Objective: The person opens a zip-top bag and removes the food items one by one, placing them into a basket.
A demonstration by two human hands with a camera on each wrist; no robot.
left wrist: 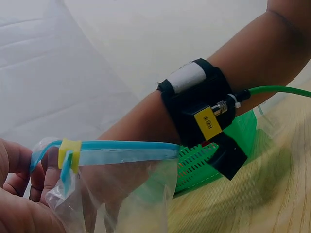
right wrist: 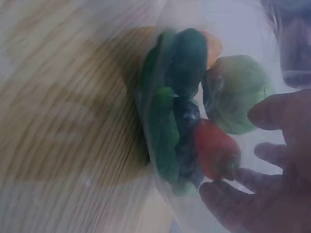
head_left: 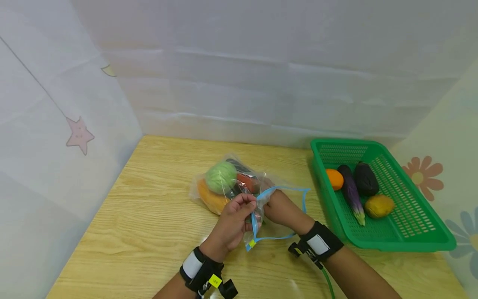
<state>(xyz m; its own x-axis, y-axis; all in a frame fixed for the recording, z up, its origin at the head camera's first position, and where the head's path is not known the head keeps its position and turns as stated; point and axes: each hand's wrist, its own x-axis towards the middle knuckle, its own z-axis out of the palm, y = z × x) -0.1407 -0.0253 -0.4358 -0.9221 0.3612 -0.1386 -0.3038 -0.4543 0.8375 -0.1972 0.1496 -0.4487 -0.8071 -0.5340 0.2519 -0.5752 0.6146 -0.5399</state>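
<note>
Head view: your left hand (head_left: 233, 220) pinches the zip bag (head_left: 239, 187) by its blue rim to keep the mouth wide; right hand (head_left: 278, 205) is inside, finger state unclear; green basket (head_left: 407, 232) w/ eggplants sits right. Left wrist view: yellow slider (left wrist: 69, 153) on the blue zip. Right wrist view: fingers (right wrist: 277, 114) spread loose, gripping nothing, beside the red pepper (right wrist: 216, 150); bag film blurs the rest.

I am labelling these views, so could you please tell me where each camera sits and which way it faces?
Head: above, facing forward and down at the table; left hand and right hand at the clear bag, green basket beside.
Left wrist: faces across to the right forearm; left fingers pinch the blue zip edge.
Right wrist: looks into the bag; right fingers inside.
All share the bag.
</note>
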